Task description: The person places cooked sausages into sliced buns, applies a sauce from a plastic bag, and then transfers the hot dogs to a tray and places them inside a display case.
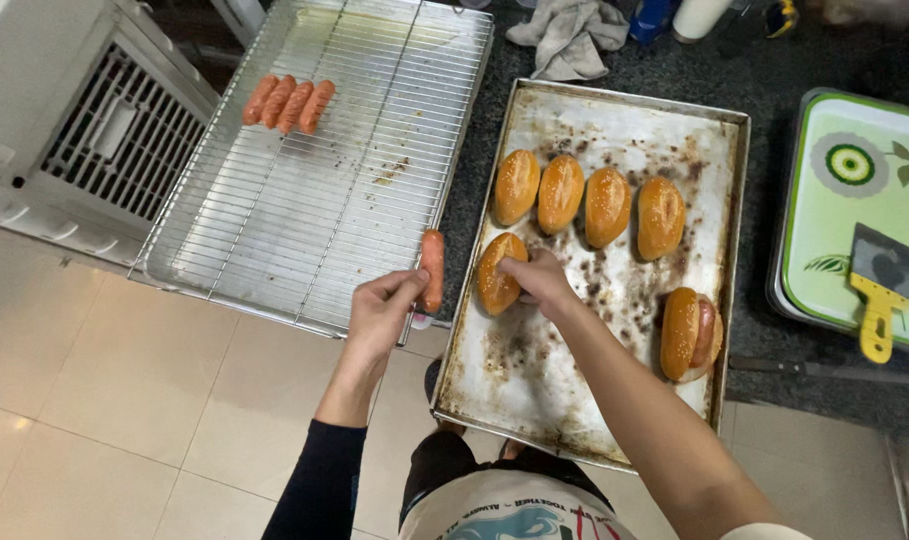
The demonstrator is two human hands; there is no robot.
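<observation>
My left hand (382, 312) holds a sausage (432, 268) upright over the edge of a wire rack tray (274, 220). My right hand (540, 280) grips a seeded bun (496, 274) on a stained baking tray (534, 370). Behind that bun lies a row of several plain buns (586, 204). A bun filled with a sausage (690, 334) lies at the tray's right side. Several more sausages (288, 103) lie together at the far left of the wire rack.
A green patterned tray (834, 230) with a yellow-handled scraper (880, 284) sits at the right on the dark counter. A grey cloth (570, 36) lies behind the baking tray. A white vented appliance (84, 120) stands at the left above a tiled floor.
</observation>
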